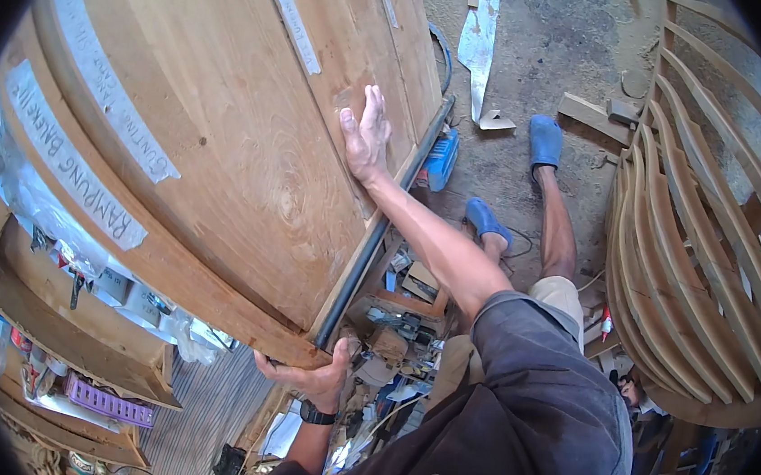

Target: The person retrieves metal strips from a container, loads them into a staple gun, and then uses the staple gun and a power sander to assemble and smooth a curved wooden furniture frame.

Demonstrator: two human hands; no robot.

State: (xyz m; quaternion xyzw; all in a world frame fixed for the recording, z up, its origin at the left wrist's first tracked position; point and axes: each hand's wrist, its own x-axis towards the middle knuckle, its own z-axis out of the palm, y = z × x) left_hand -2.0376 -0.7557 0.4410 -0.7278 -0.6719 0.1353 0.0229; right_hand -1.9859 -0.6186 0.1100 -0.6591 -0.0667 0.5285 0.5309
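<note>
A large brown wooden panel with a curved edge fills the upper left, with pale tape strips stuck along it. My left hand, below a dark wrist watch, grips the panel's near corner. Its fingers reach under the wood and its thumb points up beside the end of a dark rod. That rod runs along the panel's right edge. Higher up, my right hand rests against the panel's face, fingers stretched out and holding nothing.
Curved wooden slats stand at the right. A blue power tool sits beside the rod, near my blue clogs. Cluttered tools lie below the panel. Shelves with a purple basket are at lower left.
</note>
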